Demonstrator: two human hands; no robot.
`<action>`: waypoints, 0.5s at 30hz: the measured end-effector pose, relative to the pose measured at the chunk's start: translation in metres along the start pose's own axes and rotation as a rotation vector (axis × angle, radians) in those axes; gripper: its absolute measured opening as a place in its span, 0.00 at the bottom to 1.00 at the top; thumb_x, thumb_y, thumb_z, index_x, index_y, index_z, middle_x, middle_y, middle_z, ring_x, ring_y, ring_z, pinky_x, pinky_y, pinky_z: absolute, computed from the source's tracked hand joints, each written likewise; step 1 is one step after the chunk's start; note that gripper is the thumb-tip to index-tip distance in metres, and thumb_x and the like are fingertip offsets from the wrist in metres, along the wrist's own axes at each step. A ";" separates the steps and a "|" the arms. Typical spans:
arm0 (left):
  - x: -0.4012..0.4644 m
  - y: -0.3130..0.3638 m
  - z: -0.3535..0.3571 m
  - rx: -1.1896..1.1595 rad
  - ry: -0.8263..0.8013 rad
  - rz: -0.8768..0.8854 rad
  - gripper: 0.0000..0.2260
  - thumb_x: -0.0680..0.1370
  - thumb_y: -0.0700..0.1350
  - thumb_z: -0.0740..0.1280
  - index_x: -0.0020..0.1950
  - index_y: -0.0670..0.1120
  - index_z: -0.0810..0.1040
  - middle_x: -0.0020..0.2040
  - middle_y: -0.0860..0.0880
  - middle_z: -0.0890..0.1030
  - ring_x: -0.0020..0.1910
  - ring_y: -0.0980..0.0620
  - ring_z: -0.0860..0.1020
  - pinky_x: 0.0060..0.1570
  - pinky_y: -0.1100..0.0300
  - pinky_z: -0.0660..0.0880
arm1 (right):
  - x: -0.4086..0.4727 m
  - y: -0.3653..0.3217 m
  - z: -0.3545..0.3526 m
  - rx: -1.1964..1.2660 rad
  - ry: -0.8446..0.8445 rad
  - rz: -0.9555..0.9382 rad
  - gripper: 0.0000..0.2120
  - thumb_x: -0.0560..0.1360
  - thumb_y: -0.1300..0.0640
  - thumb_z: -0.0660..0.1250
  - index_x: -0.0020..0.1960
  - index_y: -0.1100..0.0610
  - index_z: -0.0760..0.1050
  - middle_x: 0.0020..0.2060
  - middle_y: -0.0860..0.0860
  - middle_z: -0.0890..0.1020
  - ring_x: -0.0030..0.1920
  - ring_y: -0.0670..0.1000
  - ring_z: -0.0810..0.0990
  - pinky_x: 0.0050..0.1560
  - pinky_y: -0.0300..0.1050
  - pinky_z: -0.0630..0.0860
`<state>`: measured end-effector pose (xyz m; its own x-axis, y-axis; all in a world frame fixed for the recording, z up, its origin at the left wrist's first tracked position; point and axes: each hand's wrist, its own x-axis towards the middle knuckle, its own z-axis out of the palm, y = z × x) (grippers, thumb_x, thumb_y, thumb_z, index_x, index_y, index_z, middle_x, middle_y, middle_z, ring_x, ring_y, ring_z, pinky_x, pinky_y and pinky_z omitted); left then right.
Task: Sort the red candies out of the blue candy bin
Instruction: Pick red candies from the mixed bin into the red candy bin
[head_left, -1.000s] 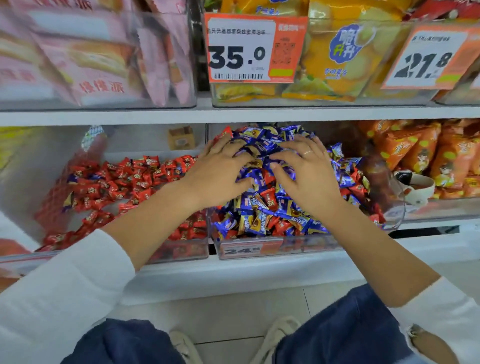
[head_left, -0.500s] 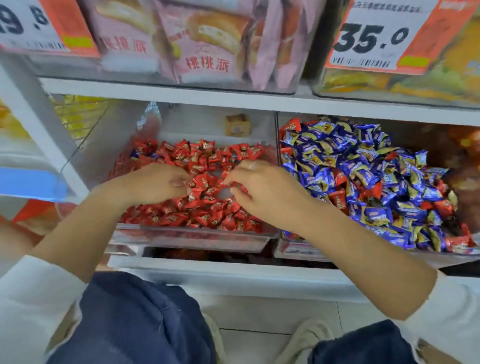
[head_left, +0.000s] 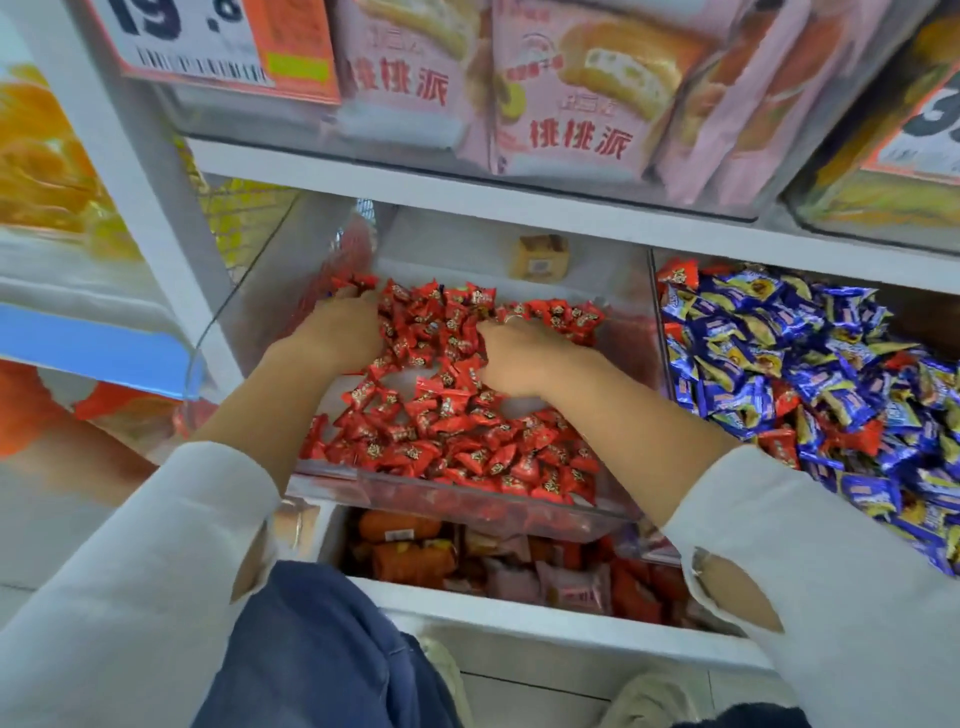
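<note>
1. Head view, count: two hands are in sight, both sunk among the red candies (head_left: 457, 415). There are two clear candy bins side by side, plus one small tan box (head_left: 540, 257) standing at the back of the left bin. The sweets are far too many to count.
2. The red candy bin (head_left: 467, 501) on the left holds only red-wrapped pieces, heaped at the front and back with a thin patch mid-bin where the clear floor shows.
3. The blue candy bin (head_left: 655, 322) on the right holds a mound of blue candies (head_left: 779, 364); at least six red wrappers lie mixed in, along its left edge and lower middle.
4. The left hand (head_left: 337, 332) rests knuckles-up at the back left of the red pile, fingers curled down into the sweets; whether it grasps any I cannot tell.
5. The right hand (head_left: 514, 358) lies mid-bin, a ring on one finger, fingertips buried; its grip is likewise hidden.
6. Above sit pink snack packs (head_left: 571, 93) and a price tag (head_left: 223, 47).
</note>
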<state>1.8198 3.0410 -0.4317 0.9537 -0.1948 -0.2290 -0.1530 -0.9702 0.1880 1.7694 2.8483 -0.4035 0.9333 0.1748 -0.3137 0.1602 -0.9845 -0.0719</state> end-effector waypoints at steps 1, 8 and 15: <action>0.005 -0.003 0.003 -0.007 0.016 -0.005 0.23 0.78 0.44 0.60 0.73 0.43 0.65 0.71 0.41 0.67 0.69 0.38 0.64 0.66 0.46 0.65 | 0.008 -0.001 0.002 -0.001 0.028 0.019 0.22 0.77 0.58 0.61 0.70 0.58 0.64 0.67 0.59 0.69 0.64 0.60 0.69 0.59 0.52 0.71; 0.023 -0.008 0.017 -0.032 -0.026 -0.068 0.27 0.78 0.40 0.58 0.76 0.53 0.56 0.70 0.36 0.61 0.65 0.31 0.66 0.65 0.42 0.66 | 0.053 0.001 0.006 0.045 0.155 0.088 0.24 0.79 0.58 0.56 0.74 0.55 0.58 0.68 0.59 0.68 0.69 0.60 0.65 0.60 0.55 0.71; 0.025 -0.009 0.019 -0.114 0.056 -0.050 0.20 0.79 0.37 0.55 0.71 0.48 0.66 0.66 0.36 0.66 0.57 0.33 0.73 0.58 0.46 0.72 | 0.062 0.001 0.014 0.072 0.212 0.072 0.18 0.81 0.55 0.51 0.69 0.55 0.66 0.60 0.59 0.73 0.59 0.59 0.72 0.51 0.50 0.70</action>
<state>1.8400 3.0421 -0.4574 0.9728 -0.1350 -0.1881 -0.0774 -0.9552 0.2855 1.8233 2.8585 -0.4361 0.9894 0.0889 -0.1152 0.0742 -0.9892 -0.1263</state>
